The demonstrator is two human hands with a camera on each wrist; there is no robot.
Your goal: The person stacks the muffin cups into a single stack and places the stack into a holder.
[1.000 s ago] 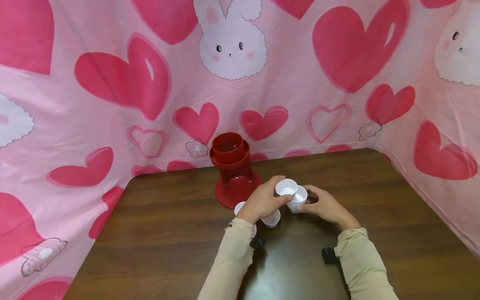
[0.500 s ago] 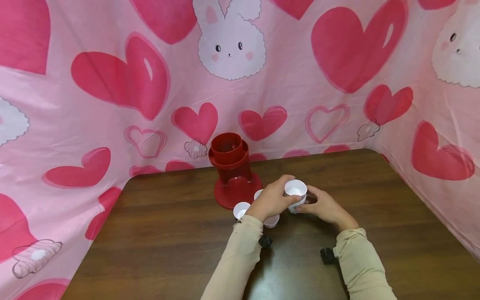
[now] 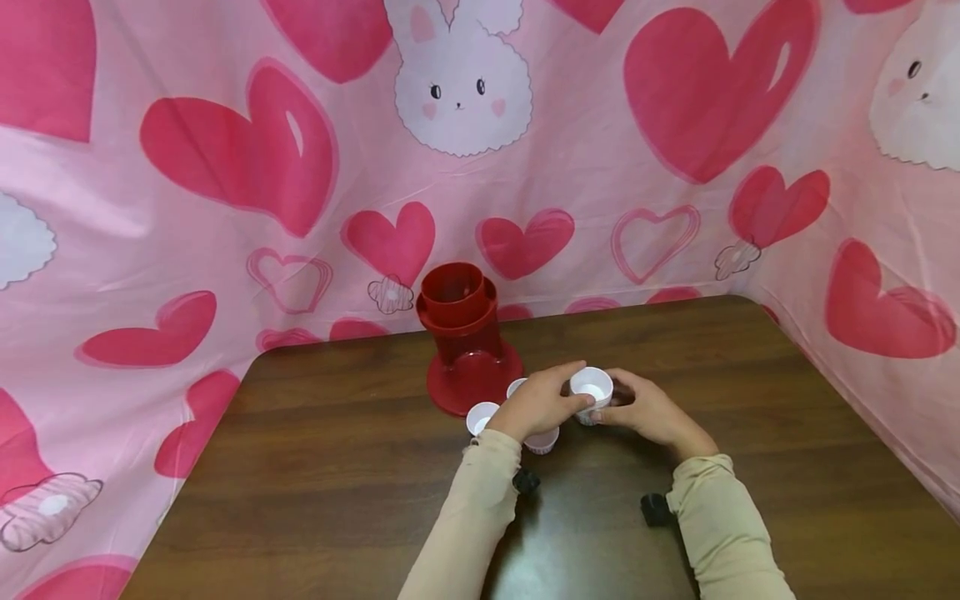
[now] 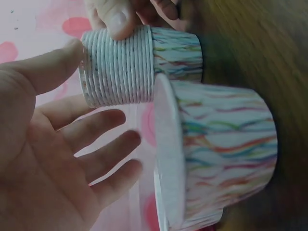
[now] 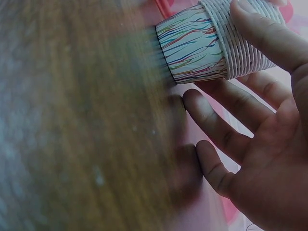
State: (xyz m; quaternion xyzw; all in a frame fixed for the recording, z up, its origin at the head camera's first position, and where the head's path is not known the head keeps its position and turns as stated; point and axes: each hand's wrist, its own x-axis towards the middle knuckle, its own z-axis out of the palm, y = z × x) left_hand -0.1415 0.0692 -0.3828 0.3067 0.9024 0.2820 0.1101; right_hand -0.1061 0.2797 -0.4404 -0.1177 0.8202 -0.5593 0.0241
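Paper baking cups, white with coloured streaks, are nested in one upright stack (image 3: 592, 383) on the table. Its many ridged rims show in the left wrist view. My right hand (image 3: 651, 419) grips the stack from the right, thumb on the near side. From the left, my left hand (image 3: 542, 405) pinches the top rim between thumb and index finger, its other fingers spread. Beneath my left wrist stand loose baking cups: one to the left (image 3: 482, 418), one in front (image 3: 542, 441) and one partly hidden behind (image 3: 514, 386). A loose cup (image 4: 226, 144) looks large in the left wrist view.
A red plastic stand (image 3: 474, 383) with a round base and an open tube on top stands behind the loose cups. The brown wooden table (image 3: 337, 500) reaches back to a pink curtain (image 3: 585, 100) with hearts and rabbits.
My left hand has brought a cup rightward onto the stack, and the cup has sunk into it. The right hand has stayed on the stack.
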